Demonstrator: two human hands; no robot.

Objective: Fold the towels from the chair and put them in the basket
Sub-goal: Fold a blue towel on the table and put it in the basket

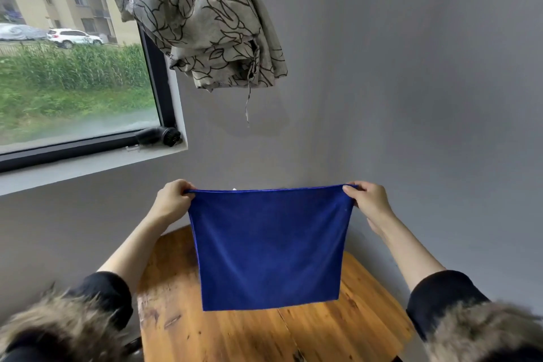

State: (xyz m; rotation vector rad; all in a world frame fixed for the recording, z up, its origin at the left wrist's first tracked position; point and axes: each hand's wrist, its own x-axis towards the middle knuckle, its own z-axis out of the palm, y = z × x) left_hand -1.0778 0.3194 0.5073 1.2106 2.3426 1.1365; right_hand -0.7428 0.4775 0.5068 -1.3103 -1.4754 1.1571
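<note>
A dark blue towel (269, 247) hangs flat in the air above the wooden table (235, 335), its top edge stretched level. My left hand (172, 200) pinches the towel's upper left corner. My right hand (368, 200) pinches the upper right corner. The towel's lower edge hangs free just over the tabletop. No chair and no basket are in view.
The table stands in a corner of grey walls. A window (73, 67) is at the left, with a small black object (158, 135) on its sill. A patterned curtain (202, 17) is bunched up above the towel.
</note>
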